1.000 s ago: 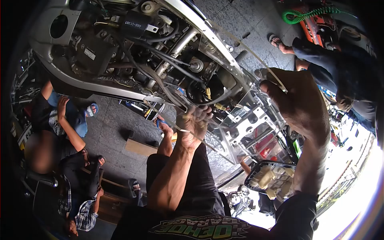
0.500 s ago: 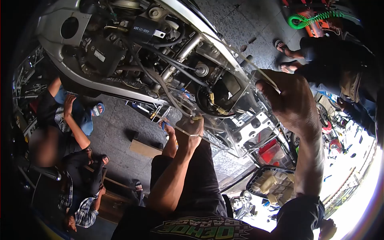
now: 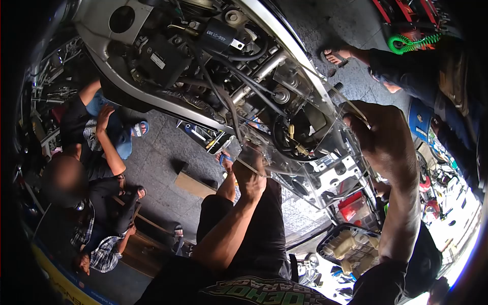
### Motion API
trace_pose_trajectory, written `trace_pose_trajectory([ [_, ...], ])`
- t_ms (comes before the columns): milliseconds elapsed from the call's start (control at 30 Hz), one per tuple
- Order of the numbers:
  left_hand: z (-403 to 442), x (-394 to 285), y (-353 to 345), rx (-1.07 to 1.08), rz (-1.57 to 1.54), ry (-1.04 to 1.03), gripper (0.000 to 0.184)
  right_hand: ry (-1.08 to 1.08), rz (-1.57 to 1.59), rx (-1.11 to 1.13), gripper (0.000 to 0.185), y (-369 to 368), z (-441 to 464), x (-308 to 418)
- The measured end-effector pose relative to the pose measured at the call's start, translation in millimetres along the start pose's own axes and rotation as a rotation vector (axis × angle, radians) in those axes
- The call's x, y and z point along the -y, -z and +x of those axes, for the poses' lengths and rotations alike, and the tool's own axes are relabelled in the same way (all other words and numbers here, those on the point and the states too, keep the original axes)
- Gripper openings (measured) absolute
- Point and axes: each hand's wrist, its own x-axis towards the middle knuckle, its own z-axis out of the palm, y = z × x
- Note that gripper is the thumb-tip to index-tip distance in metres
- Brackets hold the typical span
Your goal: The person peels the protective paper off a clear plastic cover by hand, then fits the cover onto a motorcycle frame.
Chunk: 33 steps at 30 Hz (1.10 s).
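Note:
My right hand [image 3: 381, 134] is closed on the edge of a clear plastic sheet [image 3: 317, 147], thumb on the near face. The sheet slants over the rear of a motorcycle frame [image 3: 122, 87]. Below the sheet, my left hand [image 3: 250, 165] has curled fingers; the sheet's edge crosses in front of its wrist. Black cables [image 3: 234, 119] run down towards those fingers, and reflections hide what is in them. Pale yellow wire connectors [image 3: 291, 132] lie in the dark round opening beside it. A black box marked with white digits [image 3: 216, 38] sits higher on the frame.
One person [image 3: 104, 157] sits at left, another person [image 3: 104, 249] lower left. Someone's legs [image 3: 401, 71] are at right, by a green coiled hose [image 3: 406, 44]. A wooden block [image 3: 195, 184] lies on the floor [image 3: 157, 152]. A tray-like part [image 3: 351, 246] sits lower right.
The view has shifted, so the motorcycle and both hands sit further right and slightly lower. The standing person's feet have changed position. My right hand keeps its grip on the sheet.

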Motion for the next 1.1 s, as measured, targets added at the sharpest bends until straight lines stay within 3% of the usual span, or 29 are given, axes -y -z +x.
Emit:
trace_pose_trajectory([
  [100,0,2,6,0.046,-0.130,0.046,0.014,0.054,0.004,-0.029,0.006,1,4,-4],
  [167,-4,6,0,0.034,0.066,-0.004,0.044,0.066,-0.022,-0.045,0.008,-1,4,-4],
  [233,-8,17,-5,0.077,0.008,0.004,0.030,0.079,-0.084,-0.042,0.011,-4,5,-6],
  [267,-1,14,-2,-0.002,-0.168,0.058,0.025,-0.025,-0.007,0.058,0.014,0,6,-6],
  [333,7,6,10,-0.071,-0.341,0.112,0.020,-0.060,-0.033,0.037,0.012,0,8,-10],
  [400,16,-7,23,-0.065,-0.950,0.531,0.020,-0.102,-0.034,0.038,0.012,0,11,-13],
  [433,23,-13,29,-0.063,-0.948,0.533,0.020,-0.103,-0.032,0.040,0.012,-2,12,-14],
  [500,42,-22,38,-0.240,-1.436,0.851,0.007,0.020,-0.078,0.028,0.012,-9,12,-16],
  [567,48,-16,45,-0.227,-1.483,0.821,0.008,-0.009,-0.024,0.050,0.011,-12,12,-9],
  [633,49,-9,51,-0.038,-1.422,0.812,0.012,0.083,-0.088,-0.020,0.011,-13,6,-6],
  [700,49,-4,46,-0.041,-1.378,0.854,0.014,0.119,-0.114,-0.066,0.013,-11,3,-3],
  [767,49,-3,51,-0.077,-0.973,0.649,0.018,-0.026,-0.076,0.014,0.015,-12,2,0],
  [833,51,-8,65,-0.103,-0.722,0.558,0.024,0.036,-0.058,-0.091,0.016,-18,0,-4],
  [933,62,-19,101,-0.433,-0.541,-0.029,0.038,-0.029,-0.068,0.010,0.020,-16,5,-3],
  [967,72,-17,117,-0.428,-0.541,-0.033,0.038,-0.034,-0.064,0.008,0.020,-17,6,-3],
  [1033,96,-19,153,0.022,-0.251,-0.387,0.046,-0.061,-0.059,0.012,0.023,-16,7,-6],
  [1100,120,-30,170,0.261,-0.009,-0.595,0.056,-0.064,-0.034,-0.046,0.022,-22,7,-8],
])
